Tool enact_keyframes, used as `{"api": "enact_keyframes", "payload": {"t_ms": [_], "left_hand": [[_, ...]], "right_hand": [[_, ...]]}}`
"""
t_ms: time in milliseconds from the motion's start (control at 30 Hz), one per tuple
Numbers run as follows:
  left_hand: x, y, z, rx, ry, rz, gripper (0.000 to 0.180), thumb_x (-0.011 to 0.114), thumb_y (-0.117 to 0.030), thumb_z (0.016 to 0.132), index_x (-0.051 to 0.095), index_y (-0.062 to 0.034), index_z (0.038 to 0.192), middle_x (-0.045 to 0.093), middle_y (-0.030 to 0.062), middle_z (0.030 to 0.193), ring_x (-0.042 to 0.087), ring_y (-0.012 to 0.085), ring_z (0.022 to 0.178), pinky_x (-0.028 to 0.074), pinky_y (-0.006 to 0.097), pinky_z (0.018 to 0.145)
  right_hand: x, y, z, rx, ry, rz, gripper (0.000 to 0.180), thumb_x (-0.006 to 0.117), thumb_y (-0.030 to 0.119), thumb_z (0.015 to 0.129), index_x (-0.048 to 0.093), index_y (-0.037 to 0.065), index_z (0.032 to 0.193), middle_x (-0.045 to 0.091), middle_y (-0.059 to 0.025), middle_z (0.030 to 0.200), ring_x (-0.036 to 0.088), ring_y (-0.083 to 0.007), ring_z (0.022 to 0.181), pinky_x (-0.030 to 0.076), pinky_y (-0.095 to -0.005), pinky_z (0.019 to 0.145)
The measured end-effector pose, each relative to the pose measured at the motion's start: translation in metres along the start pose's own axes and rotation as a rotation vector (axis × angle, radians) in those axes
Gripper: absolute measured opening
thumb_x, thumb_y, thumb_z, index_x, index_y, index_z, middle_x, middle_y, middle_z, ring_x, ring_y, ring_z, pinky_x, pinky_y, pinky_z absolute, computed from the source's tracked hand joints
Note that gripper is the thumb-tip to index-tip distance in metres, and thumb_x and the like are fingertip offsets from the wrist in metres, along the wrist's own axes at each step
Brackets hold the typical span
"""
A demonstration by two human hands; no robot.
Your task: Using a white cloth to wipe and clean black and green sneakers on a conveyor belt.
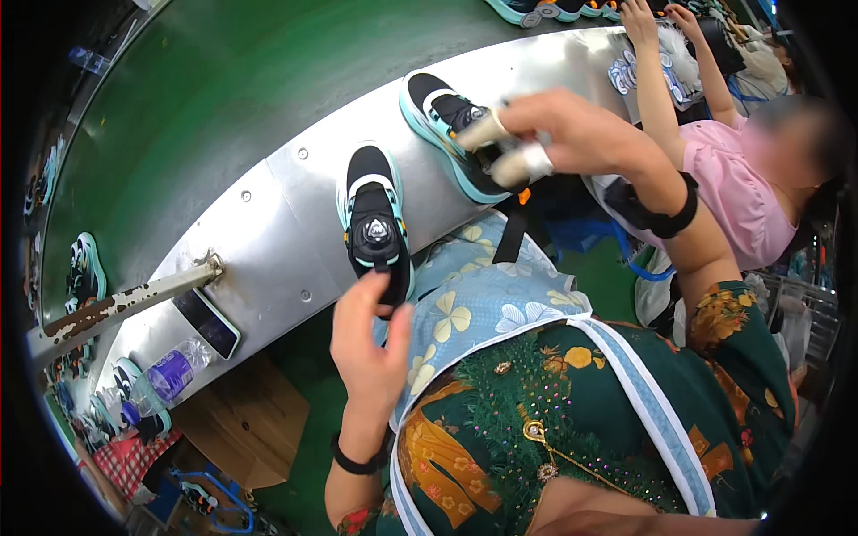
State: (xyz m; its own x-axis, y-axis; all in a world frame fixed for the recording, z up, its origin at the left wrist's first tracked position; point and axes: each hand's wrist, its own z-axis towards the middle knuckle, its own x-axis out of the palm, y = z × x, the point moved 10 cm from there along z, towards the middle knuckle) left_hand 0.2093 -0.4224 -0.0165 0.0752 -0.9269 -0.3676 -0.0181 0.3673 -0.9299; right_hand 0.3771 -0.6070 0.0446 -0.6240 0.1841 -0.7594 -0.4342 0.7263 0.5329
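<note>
Two black sneakers with teal soles lie on a curved metal ledge (295, 214) beside a green conveyor belt (223, 98). My left hand (368, 348) reaches up to the nearer sneaker (374, 214), which has a round dial on its tongue, and pinches its heel between thumb and fingers. My right hand (572, 129), with pale tape on two fingertips, rests on the farther sneaker (444, 121) and grips its rear part. A black band circles each wrist.
A phone (207, 323) and a plastic bottle of purple liquid (174, 371) lie on the ledge's left end, under a rusty bar (125, 304). A person in pink (733, 183) works to the right. More sneakers (85, 277) lie at the belt's left edge. A cardboard box (250, 420) stands below.
</note>
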Motion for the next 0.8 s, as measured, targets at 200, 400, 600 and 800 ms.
{"api": "enact_keyframes", "payload": {"t_ms": [200, 400, 600, 800], "left_hand": [[0.037, -0.019, 0.012, 0.435, 0.163, 0.480, 0.059, 0.066, 0.000, 0.071, 0.060, -0.0117, 0.128, 0.059, 0.0097, 0.093, 0.058, 0.0256, 0.086, 0.046, 0.035, 0.073], [0.082, -0.046, 0.046, 0.412, 0.304, 0.583, 0.052, 0.065, 0.000, 0.075, 0.062, -0.0184, 0.124, 0.052, 0.0071, 0.075, 0.055, 0.0252, 0.071, 0.047, 0.037, 0.065], [0.054, -0.028, 0.114, 0.425, 0.223, 0.579, 0.031, 0.065, -0.008, 0.077, 0.066, -0.0157, 0.107, 0.059, 0.0079, 0.076, 0.061, 0.0241, 0.078, 0.049, 0.037, 0.069], [-0.058, 0.014, 0.262, 0.395, -0.033, 0.562, 0.025, 0.063, -0.009, 0.082, 0.066, -0.0093, 0.106, 0.063, 0.0139, 0.086, 0.060, 0.0331, 0.085, 0.048, 0.040, 0.076]], "right_hand": [[0.068, -0.032, -0.017, -0.180, -0.005, -0.072, 0.032, 0.071, 0.014, 0.074, 0.064, 0.011, 0.105, 0.062, -0.0167, 0.087, 0.062, -0.0365, 0.085, 0.049, -0.0427, 0.074], [0.084, 0.004, -0.026, -0.158, 0.090, 0.151, 0.025, 0.065, 0.012, 0.080, 0.067, 0.007, 0.104, 0.067, -0.0159, 0.091, 0.064, -0.0347, 0.085, 0.051, -0.0386, 0.075], [-0.010, -0.036, -0.021, -0.119, -0.116, 0.200, 0.020, 0.064, 0.020, 0.088, 0.070, 0.008, 0.102, 0.070, -0.0112, 0.092, 0.067, -0.0243, 0.084, 0.051, -0.0336, 0.077], [-0.128, -0.189, 0.028, 0.198, -0.559, -0.211, 0.039, 0.069, 0.020, 0.080, 0.063, 0.022, 0.119, 0.063, -0.0173, 0.103, 0.059, -0.0320, 0.096, 0.046, -0.0390, 0.085]]}}
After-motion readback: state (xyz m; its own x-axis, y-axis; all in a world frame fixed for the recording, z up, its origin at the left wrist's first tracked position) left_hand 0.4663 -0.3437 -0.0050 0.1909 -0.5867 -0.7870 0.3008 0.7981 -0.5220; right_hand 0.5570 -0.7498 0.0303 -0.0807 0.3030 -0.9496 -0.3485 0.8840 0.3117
